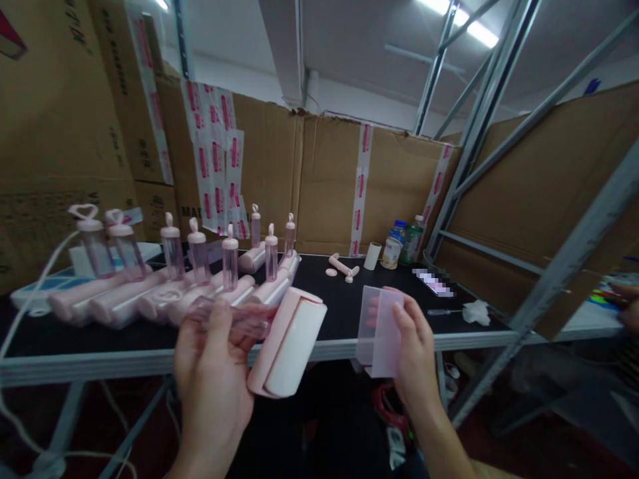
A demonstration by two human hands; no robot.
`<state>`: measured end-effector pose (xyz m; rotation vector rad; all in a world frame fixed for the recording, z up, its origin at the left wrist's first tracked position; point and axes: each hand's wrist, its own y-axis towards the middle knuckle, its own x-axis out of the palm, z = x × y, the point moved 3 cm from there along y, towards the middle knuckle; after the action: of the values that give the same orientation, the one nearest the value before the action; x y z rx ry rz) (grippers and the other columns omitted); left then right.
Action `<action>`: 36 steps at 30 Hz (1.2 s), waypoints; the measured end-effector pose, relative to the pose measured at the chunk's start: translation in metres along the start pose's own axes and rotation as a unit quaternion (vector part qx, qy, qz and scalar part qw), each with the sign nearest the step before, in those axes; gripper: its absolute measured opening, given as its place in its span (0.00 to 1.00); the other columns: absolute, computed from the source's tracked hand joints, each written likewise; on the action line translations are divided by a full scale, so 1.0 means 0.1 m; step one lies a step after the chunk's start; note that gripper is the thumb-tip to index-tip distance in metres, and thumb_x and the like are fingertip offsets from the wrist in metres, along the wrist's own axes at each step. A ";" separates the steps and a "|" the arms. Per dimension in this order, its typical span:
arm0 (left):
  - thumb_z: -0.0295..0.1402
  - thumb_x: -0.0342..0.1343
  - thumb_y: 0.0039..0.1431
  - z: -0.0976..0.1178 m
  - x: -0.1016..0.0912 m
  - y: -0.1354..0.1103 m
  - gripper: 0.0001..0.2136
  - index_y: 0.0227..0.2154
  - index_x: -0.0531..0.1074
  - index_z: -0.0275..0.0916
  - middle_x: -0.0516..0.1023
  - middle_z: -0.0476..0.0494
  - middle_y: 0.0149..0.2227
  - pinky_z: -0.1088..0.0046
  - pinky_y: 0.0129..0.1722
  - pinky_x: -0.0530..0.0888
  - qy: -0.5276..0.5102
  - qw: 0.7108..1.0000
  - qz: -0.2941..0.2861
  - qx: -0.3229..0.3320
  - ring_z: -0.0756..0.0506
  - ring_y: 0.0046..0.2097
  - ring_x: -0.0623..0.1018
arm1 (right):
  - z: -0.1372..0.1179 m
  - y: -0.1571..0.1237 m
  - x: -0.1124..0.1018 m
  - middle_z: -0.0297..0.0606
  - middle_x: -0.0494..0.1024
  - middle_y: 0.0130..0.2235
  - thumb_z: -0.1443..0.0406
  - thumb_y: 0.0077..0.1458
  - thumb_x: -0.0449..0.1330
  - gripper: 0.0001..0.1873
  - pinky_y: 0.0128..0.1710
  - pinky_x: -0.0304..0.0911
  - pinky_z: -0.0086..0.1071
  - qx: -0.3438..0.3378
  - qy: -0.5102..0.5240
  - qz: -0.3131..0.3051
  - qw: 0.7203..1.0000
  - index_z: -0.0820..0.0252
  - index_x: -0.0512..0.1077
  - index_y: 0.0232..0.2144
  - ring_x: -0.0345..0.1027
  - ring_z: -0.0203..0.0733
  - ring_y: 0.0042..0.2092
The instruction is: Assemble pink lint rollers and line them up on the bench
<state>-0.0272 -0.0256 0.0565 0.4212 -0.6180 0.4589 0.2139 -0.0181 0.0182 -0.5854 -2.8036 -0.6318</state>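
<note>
My left hand (pixel 212 372) is closed round the clear pink handle of a pink lint roller (pixel 289 346), whose white roll points down to the right in front of the table edge. My right hand (pixel 417 342) grips a translucent pink cover (pixel 382 329) held upright, a short gap to the right of the roller. Behind my left hand, a row of several finished pink lint rollers (pixel 200 279) with clear handles standing up lies on the black table (pixel 349 313).
Loose pink parts (pixel 342 267), a white tube (pixel 372 255) and two bottles (pixel 402 243) stand at the table's back. A white tissue (pixel 475 311) lies to the right. Cardboard boxes wall the back and sides; a grey metal rack frame (pixel 499 113) rises at right. Another person's hand (pixel 630 303) shows far right.
</note>
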 end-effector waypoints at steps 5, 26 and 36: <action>0.41 0.62 0.63 -0.17 0.06 -0.30 0.12 0.40 0.66 0.43 0.82 0.52 0.31 0.70 0.37 0.81 -0.011 0.999 0.028 -0.015 0.46 0.33 0.84 | 0.08 -0.46 0.46 0.40 0.79 0.54 0.46 0.63 0.59 0.26 0.55 0.68 0.40 0.040 -0.004 -0.050 0.998 0.54 0.72 0.55 0.73 0.51 0.55; 0.42 0.62 0.63 -0.19 0.09 -0.44 0.13 0.42 0.64 0.44 0.80 0.52 0.32 0.71 0.35 0.80 -0.012 0.999 0.045 -0.021 0.47 0.33 0.82 | 0.05 -0.56 0.46 0.38 0.78 0.50 0.44 0.63 0.58 0.28 0.47 0.67 0.33 0.060 -0.023 -0.035 0.997 0.55 0.70 0.55 0.73 0.46 0.48; 0.44 0.61 0.63 -0.16 0.08 -0.44 0.14 0.43 0.63 0.46 0.79 0.54 0.33 0.70 0.36 0.79 0.016 0.999 0.043 -0.019 0.46 0.35 0.82 | 0.02 -0.56 0.47 0.37 0.79 0.48 0.45 0.62 0.59 0.27 0.46 0.69 0.33 0.051 -0.023 -0.025 0.998 0.55 0.71 0.55 0.74 0.45 0.46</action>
<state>0.0090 -0.0508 0.0394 0.3512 -0.6141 0.5349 0.1484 -0.0481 0.0097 -0.5174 -2.8811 -0.4862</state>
